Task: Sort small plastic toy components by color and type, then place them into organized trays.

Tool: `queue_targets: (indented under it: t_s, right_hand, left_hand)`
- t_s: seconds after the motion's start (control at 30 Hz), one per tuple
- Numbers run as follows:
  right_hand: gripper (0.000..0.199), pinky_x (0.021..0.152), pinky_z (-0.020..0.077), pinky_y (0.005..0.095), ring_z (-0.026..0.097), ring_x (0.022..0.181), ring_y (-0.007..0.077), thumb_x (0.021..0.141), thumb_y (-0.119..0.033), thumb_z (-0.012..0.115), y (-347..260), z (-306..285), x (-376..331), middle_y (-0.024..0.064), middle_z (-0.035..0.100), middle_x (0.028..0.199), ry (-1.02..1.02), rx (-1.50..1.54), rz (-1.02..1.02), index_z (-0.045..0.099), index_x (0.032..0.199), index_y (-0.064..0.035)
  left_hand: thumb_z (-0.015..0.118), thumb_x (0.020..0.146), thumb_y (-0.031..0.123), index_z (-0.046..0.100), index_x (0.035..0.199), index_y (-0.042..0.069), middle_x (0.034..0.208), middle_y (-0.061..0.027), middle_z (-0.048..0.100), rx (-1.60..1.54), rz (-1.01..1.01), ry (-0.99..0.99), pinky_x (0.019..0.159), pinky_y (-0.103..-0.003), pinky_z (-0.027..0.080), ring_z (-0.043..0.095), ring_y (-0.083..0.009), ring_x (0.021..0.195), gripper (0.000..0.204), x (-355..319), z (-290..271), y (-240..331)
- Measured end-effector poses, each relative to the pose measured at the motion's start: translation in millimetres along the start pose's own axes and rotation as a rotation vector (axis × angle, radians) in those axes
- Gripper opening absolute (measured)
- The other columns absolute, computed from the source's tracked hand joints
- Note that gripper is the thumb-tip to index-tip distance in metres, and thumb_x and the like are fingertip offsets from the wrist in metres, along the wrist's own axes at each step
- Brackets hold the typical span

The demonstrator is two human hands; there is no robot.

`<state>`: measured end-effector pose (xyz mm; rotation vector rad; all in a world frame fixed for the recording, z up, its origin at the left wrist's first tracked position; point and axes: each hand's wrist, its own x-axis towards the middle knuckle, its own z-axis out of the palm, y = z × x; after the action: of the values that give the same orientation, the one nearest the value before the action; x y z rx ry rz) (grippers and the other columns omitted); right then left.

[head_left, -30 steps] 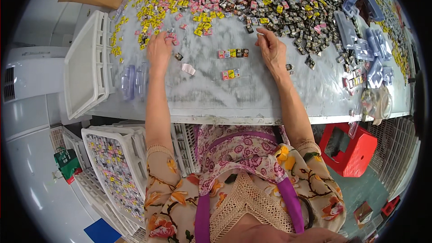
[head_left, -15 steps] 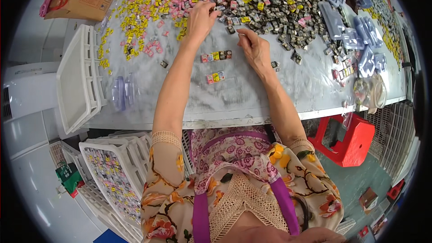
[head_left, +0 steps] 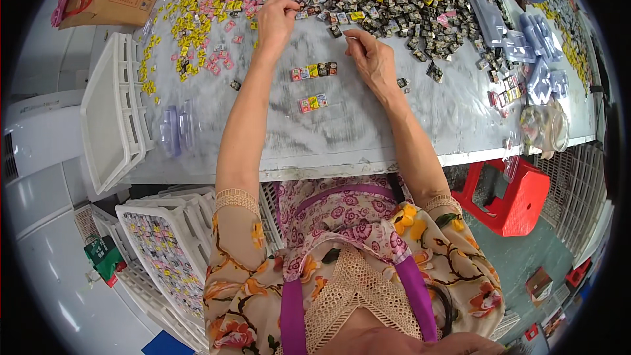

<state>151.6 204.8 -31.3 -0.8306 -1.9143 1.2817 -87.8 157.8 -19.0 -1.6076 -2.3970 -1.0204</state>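
Note:
My left hand (head_left: 275, 25) reaches to the near edge of a large pile of small box-shaped pieces (head_left: 401, 10), pink, yellow and black. Its thumb and fingers are closed together, and whatever is in them is hidden. To the right, my right hand (head_left: 372, 59) hovers over the table near the black pieces, fingers curled and tips together; I cannot make out anything in them. Between my forearms lies a row of joined-up pieces (head_left: 313, 71), pink and yellow to dark. Nearer me sits a shorter row (head_left: 313, 102) in pink, yellow and pale colours.
Clear plastic trays (head_left: 486, 20) lie at the right, near a round clear tub (head_left: 544, 128). A white crate (head_left: 108, 115) leans at the table's left edge, beside clear plastic shells (head_left: 172, 131). Below are a filled crate (head_left: 164, 250) and a red stool (head_left: 519, 200).
My left hand has shifted left and slightly up along the pile's edge. My right hand has moved slightly up. Both rows between my arms keep their arrangement.

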Motion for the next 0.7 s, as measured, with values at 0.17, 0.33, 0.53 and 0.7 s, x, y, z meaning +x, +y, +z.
queue_targets:
  t_s: [0.17, 0.33, 0.53, 0.7]
  right_hand:
    - [0.020, 0.065, 0.0512, 0.0266, 0.065, 0.070, 0.0117, 0.098, -0.012, 0.058, 4.5, -3.2, -0.8, 0.0070, 0.070, 0.076, 0.022, -0.018, -0.005, 0.069, 0.113, -0.0050]
    - [0.020, 0.067, 0.0527, 0.0275, 0.068, 0.072, 0.0131, 0.098, -0.012, 0.058, 1.8, -1.7, -2.8, 0.0080, 0.071, 0.077, -0.008, -0.079, -0.030, 0.069, 0.114, -0.0058]
    - [0.020, 0.066, 0.0519, 0.0267, 0.067, 0.072, 0.0122, 0.098, -0.011, 0.058, 3.3, -2.3, -2.1, 0.0075, 0.070, 0.078, -0.015, -0.072, -0.020, 0.069, 0.114, -0.0055]
    - [0.020, 0.065, 0.0504, 0.0257, 0.064, 0.070, 0.0109, 0.098, -0.011, 0.058, 2.4, -0.7, -1.6, 0.0063, 0.069, 0.077, -0.013, -0.064, -0.039, 0.070, 0.113, -0.0050]
  left_hand:
    - [0.073, 0.084, 0.007, 0.076, 0.092, 0.005, 0.096, -0.0051, 0.075, -0.224, -0.229, -0.039, 0.071, -0.028, 0.054, 0.070, -0.0146, 0.080, 0.009, -45.0, -34.3, 11.1]
    - [0.072, 0.087, 0.009, 0.076, 0.095, 0.001, 0.088, -0.0023, 0.074, -0.395, -0.394, 0.024, 0.071, -0.024, 0.054, 0.069, -0.0082, 0.080, 0.011, -80.0, -47.5, -8.4]
    - [0.073, 0.084, 0.005, 0.074, 0.102, 0.002, 0.092, -0.0085, 0.073, -0.186, -0.223, -0.005, 0.070, -0.027, 0.055, 0.071, -0.0146, 0.077, 0.018, -61.0, -36.2, 14.8]
    - [0.069, 0.083, 0.002, 0.070, 0.107, 0.002, 0.093, -0.0172, 0.066, 0.090, 0.106, -0.123, 0.078, -0.042, 0.053, 0.065, -0.0352, 0.086, 0.024, -45.5, -18.4, 20.9]
